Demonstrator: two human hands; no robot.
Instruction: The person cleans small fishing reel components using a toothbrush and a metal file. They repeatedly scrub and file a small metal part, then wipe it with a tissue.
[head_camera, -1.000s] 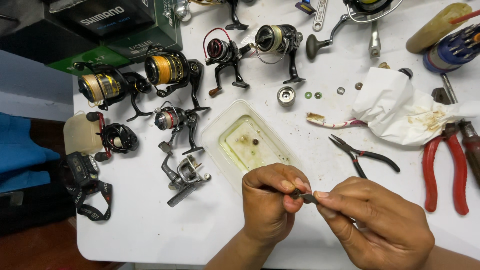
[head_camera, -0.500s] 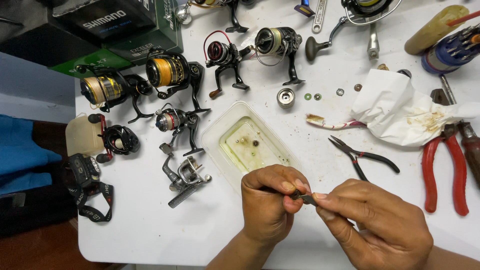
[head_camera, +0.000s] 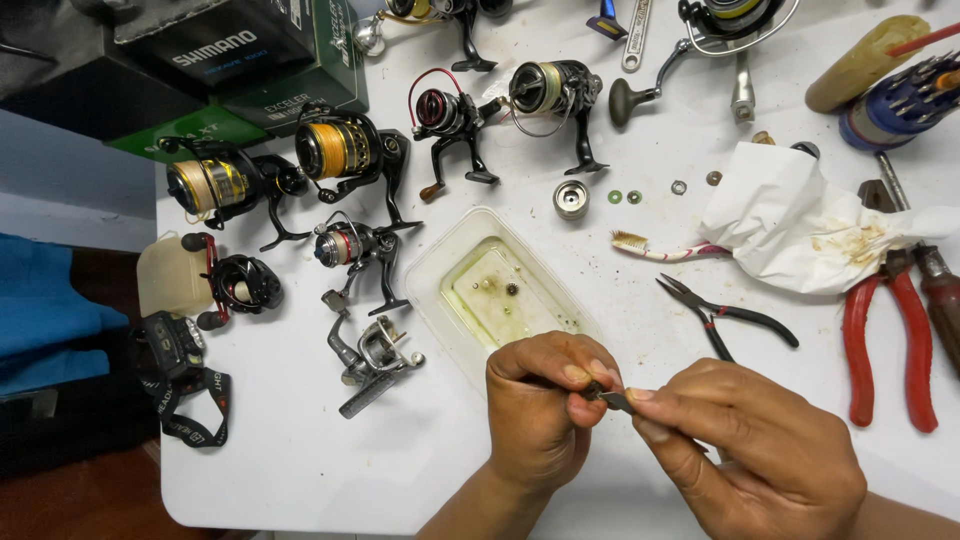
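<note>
A headlamp (head_camera: 178, 372) lies at the left edge of the white desk (head_camera: 290, 450), with reels (head_camera: 345, 150) beyond it. The tub (head_camera: 430, 270) of greenish liquid sits just above the left hand (head_camera: 540, 410), which pinches a small dark part (head_camera: 606, 397) (too small to identify) at its fingertips. The right hand (head_camera: 760, 450) grips the same part's other end. Black pliers (head_camera: 725, 315) and red pliers (head_camera: 885, 330) lie to the right.

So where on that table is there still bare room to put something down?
The widest bare patch of the white table lies near its front edge, between the headlamp and the left hand. A smaller one lies between the plastic tub and the black pliers. The reels crowd the back left; tools crowd the right.
</note>
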